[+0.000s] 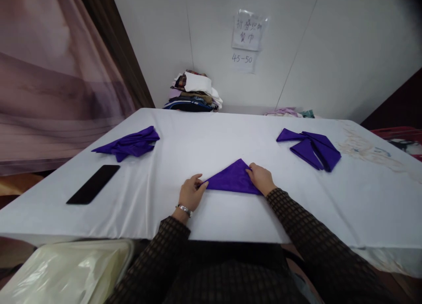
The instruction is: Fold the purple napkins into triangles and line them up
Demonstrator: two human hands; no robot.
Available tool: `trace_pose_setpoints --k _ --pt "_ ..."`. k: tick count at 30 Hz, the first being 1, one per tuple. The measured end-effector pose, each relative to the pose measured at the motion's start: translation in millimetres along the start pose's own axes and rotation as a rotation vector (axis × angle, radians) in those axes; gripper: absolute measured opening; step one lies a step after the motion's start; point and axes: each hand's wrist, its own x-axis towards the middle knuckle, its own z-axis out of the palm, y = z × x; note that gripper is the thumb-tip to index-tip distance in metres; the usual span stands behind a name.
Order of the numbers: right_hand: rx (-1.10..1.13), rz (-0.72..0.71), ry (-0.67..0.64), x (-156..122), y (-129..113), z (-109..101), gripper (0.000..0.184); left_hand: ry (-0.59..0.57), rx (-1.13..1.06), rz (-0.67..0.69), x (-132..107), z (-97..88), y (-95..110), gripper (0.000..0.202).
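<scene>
A purple cloth napkin point(231, 179) folded into a triangle lies on the white tablecloth point(204, 137) just in front of me. My left hand point(191, 193) pinches the triangle's left corner between thumb and fingers. My right hand point(261, 177) rests on the napkin's right edge near the top point, fingers curled onto the cloth. A metal watch sits on my left wrist, and both arms wear dark checked sleeves.
A loosely crumpled purple napkin point(130, 144) lies far left, and folded purple napkins point(313, 148) lie far right. A black phone point(93, 184) rests near the left edge. Stacked clothes point(194, 92) stand against the wall under paper notes point(248, 31). A plastic-covered object point(66, 271) sits at lower left.
</scene>
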Motion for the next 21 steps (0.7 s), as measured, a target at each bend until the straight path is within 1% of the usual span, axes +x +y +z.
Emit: trace_pose_setpoints --k 6,11,13,17,21 --pt "-0.004 -0.017 0.016 0.6 3.2 3.4 0.029 0.007 -0.092 -0.007 -3.2 -1.2 -9.7 0.031" --pt "-0.018 -0.014 0.022 0.9 5.3 6.6 0.032 0.062 -0.168 -0.100 -4.5 -6.8 -17.8 0.029" --pt "-0.022 -0.016 0.034 1.0 6.1 8.1 0.031 0.047 -0.173 -0.080 -6.1 -8.8 -18.4 0.031" --pt "-0.022 -0.017 0.047 1.2 7.0 9.7 0.032 -0.001 -0.137 0.005 -9.4 -10.8 -16.6 0.037" --pt "-0.007 -0.015 0.041 1.6 6.8 9.4 0.032 -0.039 -0.048 0.021 -9.5 -12.4 -13.4 0.040"
